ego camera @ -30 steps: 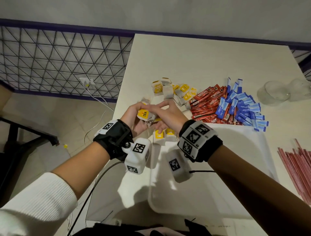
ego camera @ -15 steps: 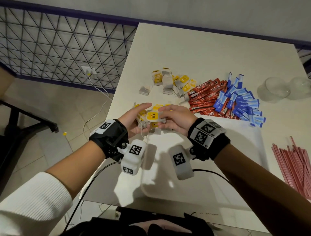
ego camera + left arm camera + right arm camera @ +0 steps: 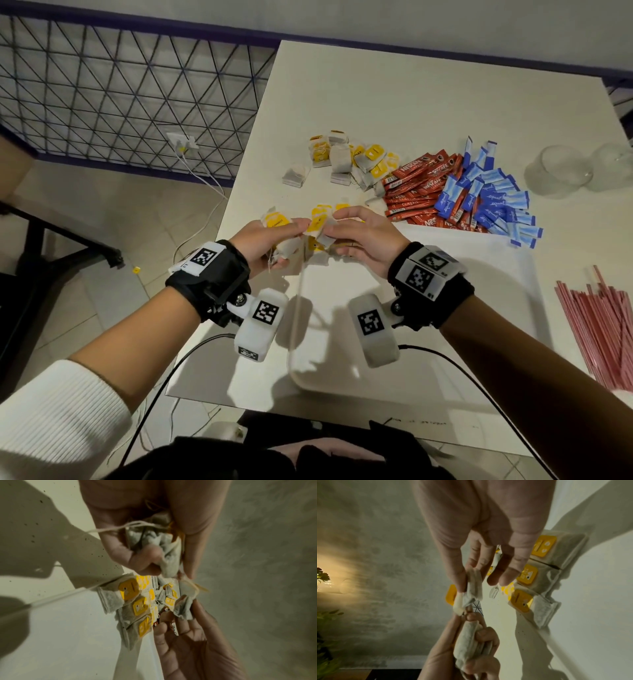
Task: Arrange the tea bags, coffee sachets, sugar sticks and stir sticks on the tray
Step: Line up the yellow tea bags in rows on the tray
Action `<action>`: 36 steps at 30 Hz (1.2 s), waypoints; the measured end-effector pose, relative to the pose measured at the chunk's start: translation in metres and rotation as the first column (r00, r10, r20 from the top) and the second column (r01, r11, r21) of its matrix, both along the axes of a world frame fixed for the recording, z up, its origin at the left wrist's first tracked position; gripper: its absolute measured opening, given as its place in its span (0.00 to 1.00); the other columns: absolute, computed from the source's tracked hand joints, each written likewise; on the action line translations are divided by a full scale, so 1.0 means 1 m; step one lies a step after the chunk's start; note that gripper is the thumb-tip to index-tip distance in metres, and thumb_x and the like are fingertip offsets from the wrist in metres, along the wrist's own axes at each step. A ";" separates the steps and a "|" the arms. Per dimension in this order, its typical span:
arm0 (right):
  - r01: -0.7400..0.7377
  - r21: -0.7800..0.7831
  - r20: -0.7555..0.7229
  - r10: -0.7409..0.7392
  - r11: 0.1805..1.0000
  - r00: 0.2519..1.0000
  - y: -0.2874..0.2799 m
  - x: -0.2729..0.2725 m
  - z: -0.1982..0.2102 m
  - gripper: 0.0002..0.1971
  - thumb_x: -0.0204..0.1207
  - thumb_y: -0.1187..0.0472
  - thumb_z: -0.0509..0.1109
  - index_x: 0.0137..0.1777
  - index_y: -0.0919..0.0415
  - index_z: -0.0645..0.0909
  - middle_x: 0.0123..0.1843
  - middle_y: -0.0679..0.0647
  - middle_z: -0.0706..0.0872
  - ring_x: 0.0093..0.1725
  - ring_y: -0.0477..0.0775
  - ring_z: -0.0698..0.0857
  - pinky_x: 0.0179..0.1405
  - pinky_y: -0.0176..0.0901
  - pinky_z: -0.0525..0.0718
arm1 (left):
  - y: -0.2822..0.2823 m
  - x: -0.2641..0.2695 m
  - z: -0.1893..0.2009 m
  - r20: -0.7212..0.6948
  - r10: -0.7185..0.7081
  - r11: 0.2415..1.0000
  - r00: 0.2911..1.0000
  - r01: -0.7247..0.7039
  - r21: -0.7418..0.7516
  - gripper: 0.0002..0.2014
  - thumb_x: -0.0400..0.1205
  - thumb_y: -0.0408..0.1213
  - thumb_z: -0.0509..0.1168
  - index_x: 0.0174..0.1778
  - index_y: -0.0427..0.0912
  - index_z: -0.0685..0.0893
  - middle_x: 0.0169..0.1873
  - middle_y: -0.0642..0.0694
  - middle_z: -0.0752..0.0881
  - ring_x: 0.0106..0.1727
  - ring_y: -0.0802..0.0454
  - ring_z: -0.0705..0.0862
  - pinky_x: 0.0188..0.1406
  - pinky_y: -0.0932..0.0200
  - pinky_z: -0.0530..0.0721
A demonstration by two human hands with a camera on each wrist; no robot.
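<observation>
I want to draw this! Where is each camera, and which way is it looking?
Head: on the person's head, looking down at the table, both forearms and wrist cameras.
Left wrist: along the left hand gripping tea bags.
Right wrist: along the right hand pinching one tea bag.
Shared: both wrist views show the tea bags on the tray.

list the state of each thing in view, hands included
left hand: grips a bunch of tea bags
right hand: pinches one tea bag
tray: holds a short row of tea bags at its far left corner
coffee sachets: heaped on table
sugar sticks: heaped on table
stir sticks: loose beside tray
</observation>
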State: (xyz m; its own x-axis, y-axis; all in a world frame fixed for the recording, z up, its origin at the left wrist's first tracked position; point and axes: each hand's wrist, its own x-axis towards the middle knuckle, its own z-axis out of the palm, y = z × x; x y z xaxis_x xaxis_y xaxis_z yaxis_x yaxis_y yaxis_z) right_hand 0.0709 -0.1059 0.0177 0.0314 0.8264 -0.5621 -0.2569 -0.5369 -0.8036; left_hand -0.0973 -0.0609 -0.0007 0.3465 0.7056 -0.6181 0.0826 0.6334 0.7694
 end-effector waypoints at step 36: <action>-0.053 -0.087 0.567 0.093 0.995 0.819 -0.021 -0.027 -0.045 0.09 0.74 0.62 0.72 0.35 0.59 0.76 0.25 0.50 0.75 0.22 0.42 0.74 0.16 0.22 0.68 | 0.007 -0.001 -0.032 -0.432 -0.543 0.760 0.720 0.640 0.110 0.17 0.80 0.40 0.67 0.24 0.42 0.79 0.07 0.53 0.72 0.10 0.61 0.68 0.14 0.72 0.68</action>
State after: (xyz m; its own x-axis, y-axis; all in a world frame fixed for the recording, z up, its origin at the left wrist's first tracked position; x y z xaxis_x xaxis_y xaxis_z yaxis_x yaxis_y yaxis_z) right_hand 0.0443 -0.1269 -0.0273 0.3032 0.8022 -0.5144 0.2776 -0.5907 -0.7576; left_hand -0.0988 -0.0535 -0.0326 0.5349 0.5682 -0.6253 0.6717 0.1631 0.7227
